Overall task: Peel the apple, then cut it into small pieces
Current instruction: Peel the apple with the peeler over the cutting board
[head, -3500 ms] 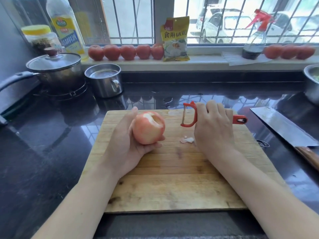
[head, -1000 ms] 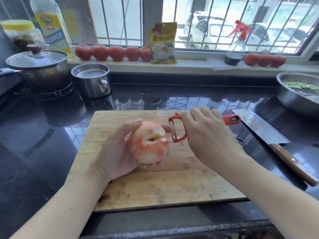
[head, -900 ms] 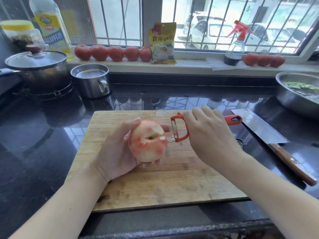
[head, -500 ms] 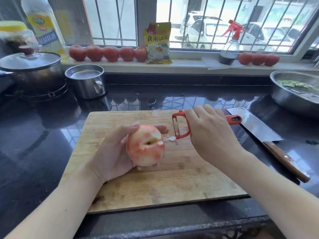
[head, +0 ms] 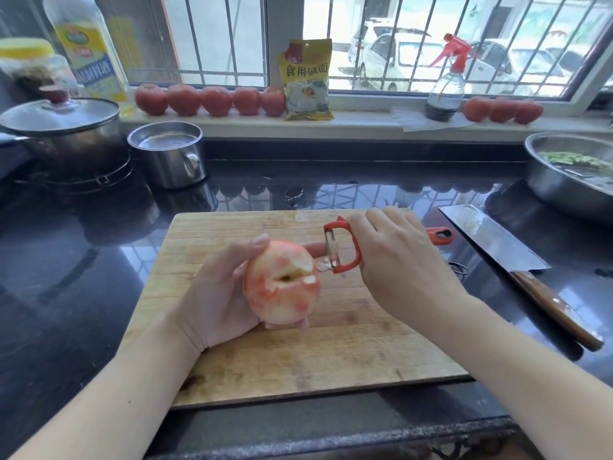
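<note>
A mostly peeled apple (head: 282, 283), pale with pink patches of skin, is gripped in my left hand (head: 219, 293) just above the wooden cutting board (head: 298, 360). Its stem hollow faces me. My right hand (head: 401, 260) holds a red Y-shaped peeler (head: 341, 247) right beside the apple's upper right side. A small scrap of peel hangs at the blade's lower end. A cleaver (head: 517, 260) with a wooden handle lies on the counter to the right of the board.
Around the board is a black glossy counter (head: 66, 277). A lidded pot (head: 63, 134) and a steel mug (head: 169, 154) stand at the back left, a steel bowl (head: 570, 174) with greens at the back right. Tomatoes (head: 212, 99), a yellow bag (head: 306, 79) and a spray bottle (head: 446, 91) line the windowsill.
The apple was turned in my left hand so its stem hollow faces me. The peeler scraped near the hollow, then pulled slightly away to the right with a scrap of peel.
</note>
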A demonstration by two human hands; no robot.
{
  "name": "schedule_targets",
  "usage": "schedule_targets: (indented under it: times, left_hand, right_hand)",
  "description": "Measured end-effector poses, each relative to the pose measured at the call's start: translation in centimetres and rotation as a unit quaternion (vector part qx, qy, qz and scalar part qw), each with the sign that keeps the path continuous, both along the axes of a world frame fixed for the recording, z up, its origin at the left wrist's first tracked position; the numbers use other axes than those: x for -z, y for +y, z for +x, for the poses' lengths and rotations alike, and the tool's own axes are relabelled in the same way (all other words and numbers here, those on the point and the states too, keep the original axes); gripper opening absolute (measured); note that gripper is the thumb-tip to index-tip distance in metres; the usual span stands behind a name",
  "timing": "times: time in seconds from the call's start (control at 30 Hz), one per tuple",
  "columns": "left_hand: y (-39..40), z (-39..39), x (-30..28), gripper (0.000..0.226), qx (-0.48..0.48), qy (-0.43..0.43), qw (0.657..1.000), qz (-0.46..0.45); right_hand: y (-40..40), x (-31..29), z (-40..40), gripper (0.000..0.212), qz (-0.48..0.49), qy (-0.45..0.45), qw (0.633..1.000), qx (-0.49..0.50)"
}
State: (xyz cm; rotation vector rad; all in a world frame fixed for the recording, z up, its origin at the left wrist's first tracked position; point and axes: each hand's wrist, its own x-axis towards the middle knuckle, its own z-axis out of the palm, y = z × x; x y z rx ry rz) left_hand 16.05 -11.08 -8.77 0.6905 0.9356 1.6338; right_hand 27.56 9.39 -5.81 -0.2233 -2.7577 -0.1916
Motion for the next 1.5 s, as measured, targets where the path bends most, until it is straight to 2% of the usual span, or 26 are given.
schedule_targets:
  times: [0.1, 0.23, 0.33, 0.5, 0.7, 0.77, 0.87, 0.9, 0.97, 1.07, 1.1, 1.2, 1.3, 1.4, 1.5]
  left_hand:
    - [0.0, -0.1, 0.1, 0.084, -0.013, 0.016, 1.000, -0.017]
    - [0.1, 0.1, 0.0, 0.083, -0.014, 0.013, 0.999, -0.037]
    - [0.1, 0.3, -0.2, 0.084, -0.017, 0.021, 0.999, -0.043]
    - [0.1, 0.2, -0.1, 0.087, -0.033, -0.004, 0.998, -0.052]
    - [0.0, -0.1, 0.2, 0.086, -0.052, -0.011, 0.998, -0.024]
    - [0.0, -0.2, 0.0, 0.079, -0.083, -0.008, 0.996, -0.005]
    - [0.1, -0.2, -0.8, 0.053, -0.166, -0.014, 0.986, 0.013]
    - [0.1, 0.0, -1.2, 0.050, -0.194, -0.024, 0.981, 0.012]
    - [0.1, 0.0, -1.6, 0.052, -0.232, -0.052, 0.971, 0.005]
    - [0.1, -0.2, -1.5, 0.059, -0.241, -0.081, 0.967, 0.000]
    - [0.1, -0.2, -1.4, 0.058, -0.239, -0.091, 0.967, 0.001]
    - [0.3, -0.3, -1.0, 0.054, -0.233, -0.106, 0.967, 0.001]
    - [0.4, -0.3, -0.3, 0.048, -0.229, -0.064, 0.971, 0.011]
    - [0.6, -0.4, 0.1, 0.035, -0.248, -0.021, 0.968, 0.022]
    - [0.8, -0.3, 0.2, 0.034, -0.243, -0.013, 0.969, 0.040]
  right_hand:
    - [-0.1, 0.0, 0.1, 0.019, -0.021, 0.009, 1.000, -0.009]
    - [0.1, 0.1, -0.1, 0.012, -0.099, 0.059, 0.993, -0.016]
    - [0.9, 0.2, -0.4, 0.020, -0.137, 0.091, 0.986, 0.004]
    - [2.9, -0.3, -0.1, 0.013, -0.176, 0.057, 0.981, 0.055]
    - [2.3, -1.4, -1.0, 0.036, -0.272, -0.006, 0.962, 0.005]
    - [2.2, -1.8, -1.8, 0.033, -0.260, -0.035, 0.965, 0.013]
    - [2.2, -2.1, -2.7, 0.025, -0.247, -0.064, 0.967, 0.019]
    - [2.1, -2.1, -2.7, 0.022, -0.249, -0.063, 0.966, 0.019]
    - [1.9, -2.1, -2.6, 0.022, -0.225, -0.065, 0.972, 0.031]
    - [1.7, -1.9, -2.1, 0.019, -0.093, -0.088, 0.990, 0.062]
    - [1.7, -1.7, -1.9, 0.018, -0.049, -0.076, 0.995, 0.050]
    - [1.2, -1.0, -1.5, 0.007, -0.022, 0.006, 1.000, 0.013]
    - [-0.9, -0.9, -0.9, 0.018, -0.035, 0.073, 0.997, 0.008]
    - [-3.6, -1.1, -0.3, 0.026, -0.034, 0.083, 0.996, 0.011]
    - [-5.0, -1.4, -0.4, 0.028, -0.029, 0.073, 0.997, 0.026]
